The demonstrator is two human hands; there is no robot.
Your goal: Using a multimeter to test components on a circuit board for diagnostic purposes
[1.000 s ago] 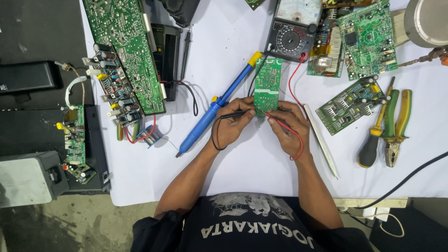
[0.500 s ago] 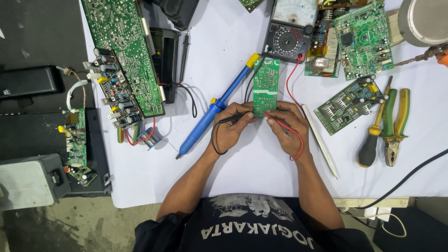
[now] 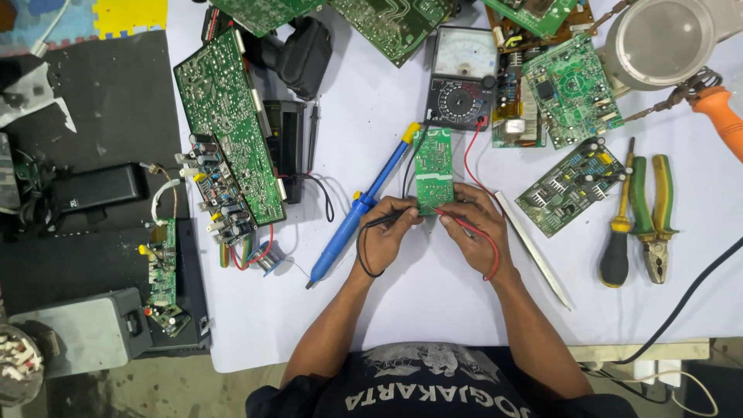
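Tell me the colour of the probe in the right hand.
Red probe, in the right hand; head view.

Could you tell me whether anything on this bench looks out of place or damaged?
Nothing looks damaged. The left hand holds a black probe and the right hand a red probe against the small green circuit board; the other boards lie scattered at odd angles.

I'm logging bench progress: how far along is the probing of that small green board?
Set up: the analog multimeter sits behind the small green circuit board. In hand: the left hand holds the black probe, the right hand the red probe, both tips at the board's near edge. Untouched: the blue soldering iron.
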